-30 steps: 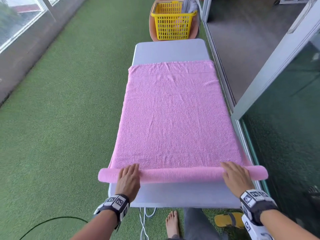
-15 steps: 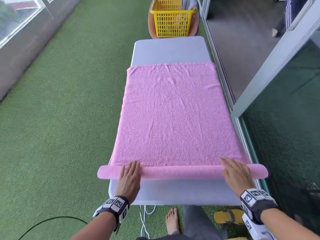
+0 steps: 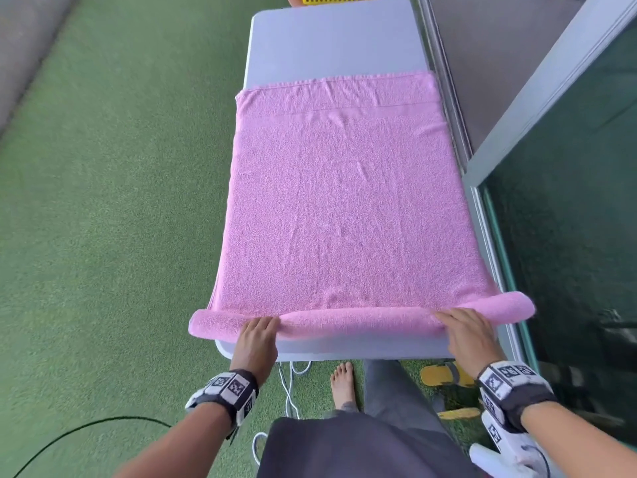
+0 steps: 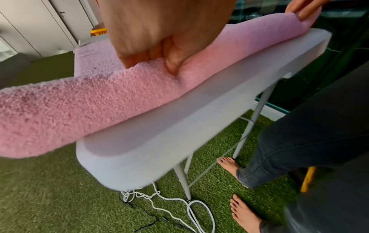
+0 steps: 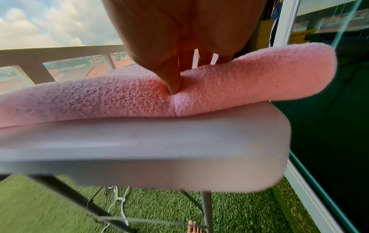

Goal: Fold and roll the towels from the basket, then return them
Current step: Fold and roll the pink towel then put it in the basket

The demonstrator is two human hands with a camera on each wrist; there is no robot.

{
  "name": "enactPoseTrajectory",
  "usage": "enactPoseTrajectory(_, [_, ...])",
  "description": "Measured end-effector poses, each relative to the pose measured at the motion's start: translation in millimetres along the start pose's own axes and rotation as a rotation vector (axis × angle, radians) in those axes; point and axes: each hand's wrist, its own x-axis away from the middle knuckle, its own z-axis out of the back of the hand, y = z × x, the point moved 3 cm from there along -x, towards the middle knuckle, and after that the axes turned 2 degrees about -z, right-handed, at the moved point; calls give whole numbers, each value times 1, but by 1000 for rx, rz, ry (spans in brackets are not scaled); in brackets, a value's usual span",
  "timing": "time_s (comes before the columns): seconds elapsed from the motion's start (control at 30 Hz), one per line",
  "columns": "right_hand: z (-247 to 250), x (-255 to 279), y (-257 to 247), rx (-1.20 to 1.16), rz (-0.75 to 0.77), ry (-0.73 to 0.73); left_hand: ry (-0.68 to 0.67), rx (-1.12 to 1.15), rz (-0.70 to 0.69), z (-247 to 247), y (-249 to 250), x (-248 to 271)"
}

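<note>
Left hand (image 3: 256,336) and right hand (image 3: 465,331) clamped on the rolled near edge of the pink towel (image 3: 344,201), thumbs dug in behind, flat length stretching ahead along the bench (image 3: 331,39). Best rolled forward evenly, both ends level, kept tight; overhanging ends beyond each hand liable to lag.

I cannot read any words or numbers here. The white wrist bands (image 3: 230,388) I see on both arms have black and white square code marks, but no letters. A yellow sign (image 5: 297,37) behind the glass on the right has dark marks, and they are too blurry for me to read.
</note>
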Motion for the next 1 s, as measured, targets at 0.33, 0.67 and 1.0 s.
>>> enactPoseTrajectory(0.33, [21,-58,-7,-16,-38,19,23,-24,91,14,0,-57])
enactPoseTrajectory(0.67, [3,-12,1,-70,85,38,35,18,4,-2,-8,-19])
enactPoseTrajectory(1.0, [10,-12,3,-46,32,-135,-21,36,-25,14,4,-14])
